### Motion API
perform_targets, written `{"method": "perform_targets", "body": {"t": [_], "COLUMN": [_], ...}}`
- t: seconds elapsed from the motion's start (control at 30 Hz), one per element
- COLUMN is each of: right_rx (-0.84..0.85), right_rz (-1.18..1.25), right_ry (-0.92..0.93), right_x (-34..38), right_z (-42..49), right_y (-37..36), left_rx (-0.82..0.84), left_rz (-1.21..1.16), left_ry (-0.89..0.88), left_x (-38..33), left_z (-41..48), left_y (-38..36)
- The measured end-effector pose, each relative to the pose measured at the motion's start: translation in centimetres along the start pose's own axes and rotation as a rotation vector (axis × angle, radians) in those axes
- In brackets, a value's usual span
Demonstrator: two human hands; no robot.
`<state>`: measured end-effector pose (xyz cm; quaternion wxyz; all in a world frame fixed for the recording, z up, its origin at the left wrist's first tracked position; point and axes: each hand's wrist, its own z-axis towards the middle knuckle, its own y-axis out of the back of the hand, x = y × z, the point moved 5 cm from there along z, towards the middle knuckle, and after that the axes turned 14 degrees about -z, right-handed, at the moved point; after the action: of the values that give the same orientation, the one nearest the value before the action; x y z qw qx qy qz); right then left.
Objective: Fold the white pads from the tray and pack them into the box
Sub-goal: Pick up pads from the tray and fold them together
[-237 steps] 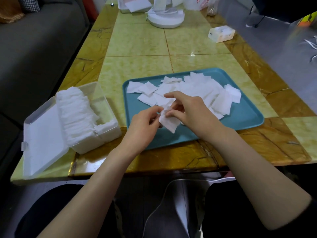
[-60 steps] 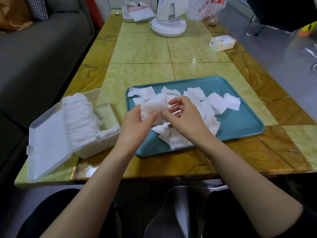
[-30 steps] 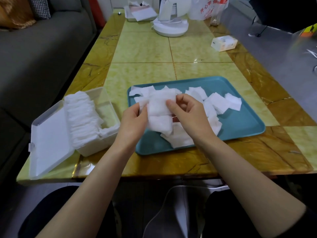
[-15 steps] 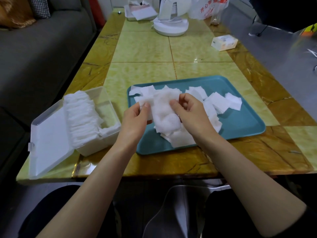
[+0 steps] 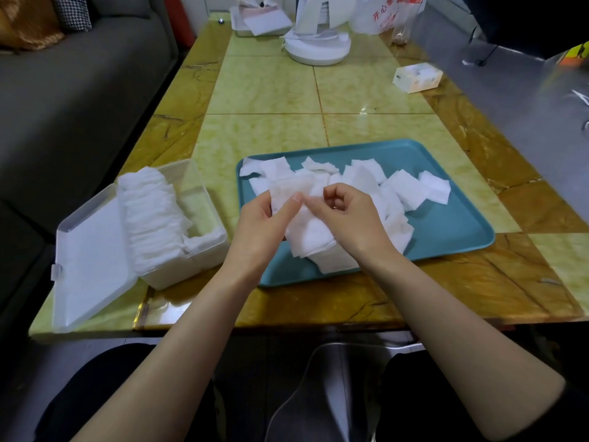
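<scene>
Left grip [image 5: 262, 225] and right grip [image 5: 350, 221] each pinched one white pad [image 5: 285, 190] just above the tray [image 5: 446, 224]; matching its edges squarely before creasing looked the way to seat it in the box [image 5: 185, 266].

White plastic bag [image 5: 381, 17], far end of tabletop [image 5: 264, 90]: red characters "开心", remainder cut off. Small carton [image 5: 417, 78]: print illegible.

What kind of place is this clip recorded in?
Most likely a home living room: a grey sofa with cushions stands beside the marble-patterned table, and a plastic shopping bag sits at its far end.
</scene>
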<state>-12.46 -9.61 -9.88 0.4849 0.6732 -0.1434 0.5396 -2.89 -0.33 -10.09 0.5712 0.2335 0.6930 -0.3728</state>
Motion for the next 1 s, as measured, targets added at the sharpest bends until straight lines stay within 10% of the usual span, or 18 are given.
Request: {"method": "perform_targets", "body": {"t": [0.33, 0.57, 0.77, 1.0], "right_rx": [0.289, -0.042, 0.027, 0.124], "right_rz": [0.014, -0.278, -0.115, -0.26], "right_ry": [-0.114, 0.013, 0.391, 0.364], "right_x": [0.0, -0.5, 2.5, 1.5], "right_z": [-0.9, 0.7, 0.1, 0.2], "right_y": [-1.3, 1.8, 3.0, 1.9], "left_rx": [-0.118, -0.247, -0.118, 0.06], "left_rz": [-0.068, -0.126, 0.056, 0.138], "left_ry": [-0.07, -0.071, -0.023, 0.017], "left_x": [-0.2, -0.6, 0.2, 0.8], "left_z": [0.5, 1.2, 1.0, 0.3], "left_y": [1.2, 2.9, 2.1, 0.3]}}
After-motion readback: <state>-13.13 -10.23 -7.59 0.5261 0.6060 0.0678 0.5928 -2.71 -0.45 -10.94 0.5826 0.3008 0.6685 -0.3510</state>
